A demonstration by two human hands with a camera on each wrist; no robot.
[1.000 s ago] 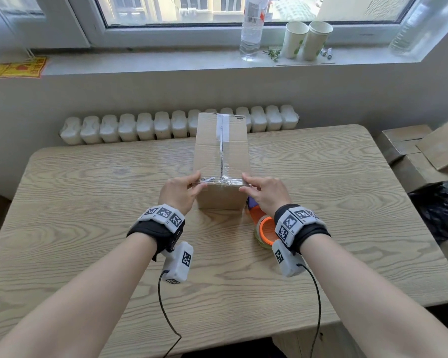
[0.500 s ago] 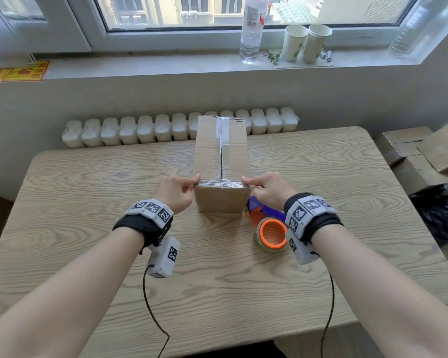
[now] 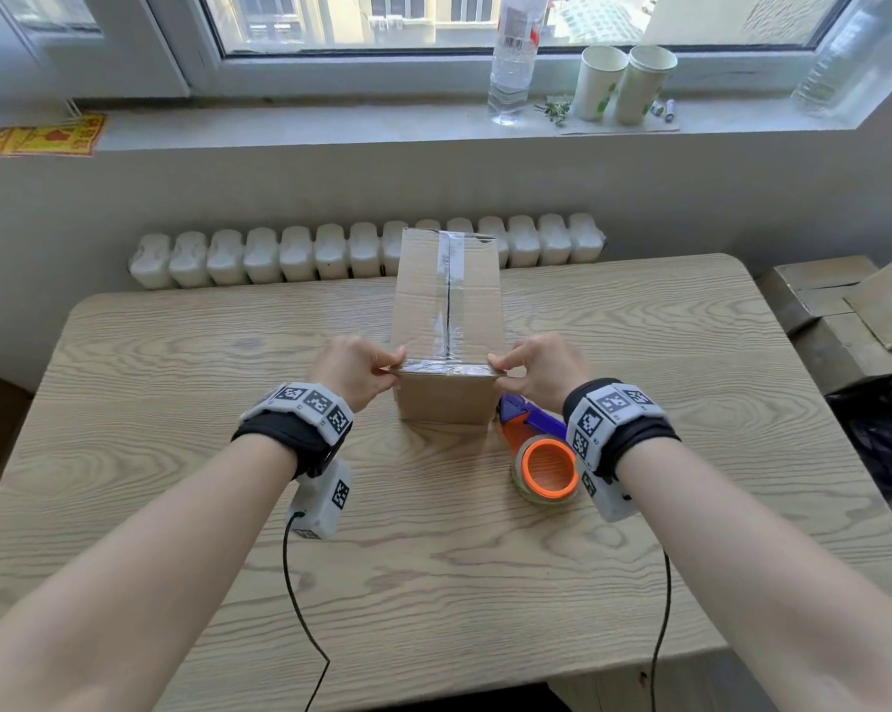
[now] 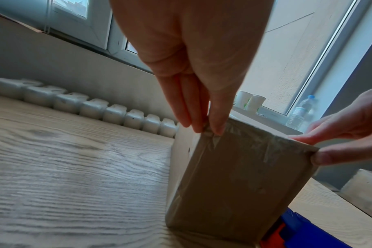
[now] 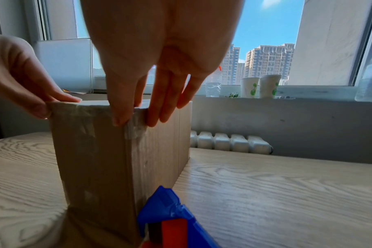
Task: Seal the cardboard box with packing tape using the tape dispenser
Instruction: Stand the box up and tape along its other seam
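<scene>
A cardboard box [image 3: 446, 310] stands mid-table, its long side running away from me. Clear tape [image 3: 448, 295] covers its top seam, and another strip wraps the near top edge. My left hand [image 3: 393, 365] pinches the near left top corner over the tape, thumb on the front face; the left wrist view shows its fingers [image 4: 218, 124] on the box [image 4: 234, 176]. My right hand [image 3: 499, 369] pinches the near right corner the same way [image 5: 136, 120]. The blue-and-orange tape dispenser [image 3: 539, 454] lies on the table by the box's right front corner, under my right wrist, untouched.
The wooden table [image 3: 177, 403] backs onto a white radiator [image 3: 331, 254]. A water bottle [image 3: 513, 59] and two paper cups [image 3: 621, 82] stand on the window sill. Stacked cardboard boxes [image 3: 834, 310] and a black bag [image 3: 886, 429] sit off the table's right edge.
Both hands have slid apart along the box's near top edge, from near the middle to the corners. The crumpled tape there now lies flatter.
</scene>
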